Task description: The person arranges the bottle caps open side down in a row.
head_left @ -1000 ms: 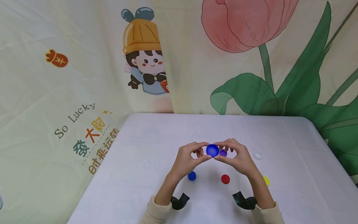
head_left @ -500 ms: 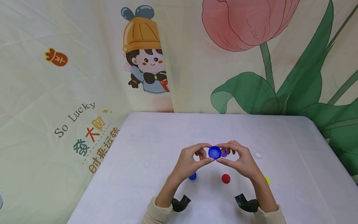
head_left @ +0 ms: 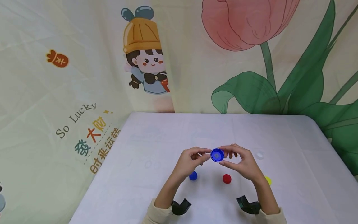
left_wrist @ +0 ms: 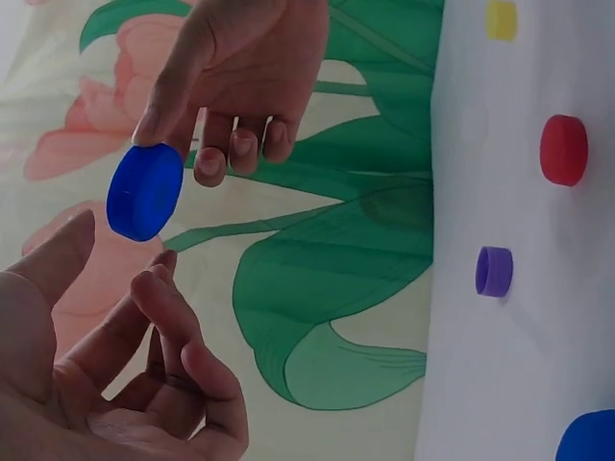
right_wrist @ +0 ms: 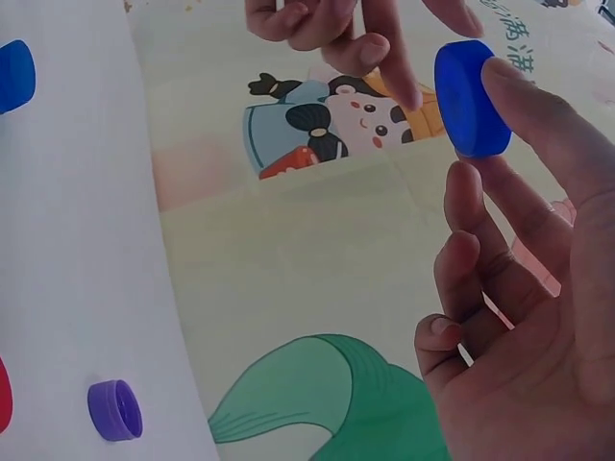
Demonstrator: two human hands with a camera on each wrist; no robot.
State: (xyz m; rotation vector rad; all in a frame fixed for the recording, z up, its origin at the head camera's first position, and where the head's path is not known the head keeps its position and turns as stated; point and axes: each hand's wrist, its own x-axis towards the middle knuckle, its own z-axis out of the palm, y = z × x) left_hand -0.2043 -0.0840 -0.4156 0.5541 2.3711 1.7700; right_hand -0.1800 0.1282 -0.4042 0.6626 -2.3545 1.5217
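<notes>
A blue bottle cap, its hollow side toward the head camera, is held up above the table. My right hand pinches it by the rim between thumb and index finger. Just left of the cap is my left hand; in the left wrist view its thumb and fingers stand a little apart from the cap. Below on the table lie a second blue cap, partly covered by the left wrist, and a red cap. A purple cap shows in both wrist views but is hidden in the head view.
A yellow cap sits beside the right forearm, partly covered. Farther back at the right lies a pale, clear-looking ring or cap. The white table ends at a printed curtain behind it.
Both hands and the cap have shifted slightly right and toward me. The left fingers, which held the cap's edge along with the right ones, have come off it.
</notes>
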